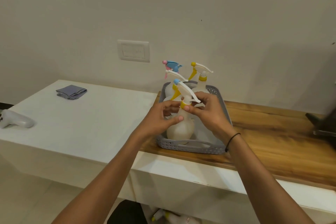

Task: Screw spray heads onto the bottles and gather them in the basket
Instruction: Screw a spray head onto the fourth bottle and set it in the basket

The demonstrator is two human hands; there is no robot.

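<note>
Dark object [325, 123] at right, blurred and cut by the frame edge: identity indeterminable. Rear bottles in the grey basket [190, 148] largely hidden behind the front bottle [180, 129]. Bottles [172, 217] below the counter, cropped at bottom edge.

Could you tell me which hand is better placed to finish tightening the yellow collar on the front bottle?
The right hand: its fingers already pinch the yellow collar, while the left hand steadies the bottle below it.

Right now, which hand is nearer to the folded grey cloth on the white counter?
Left. The left hand holds the bottle over the basket, on the side facing the folded grey cloth. The right hand pinches the yellow collar, farther away.
</note>
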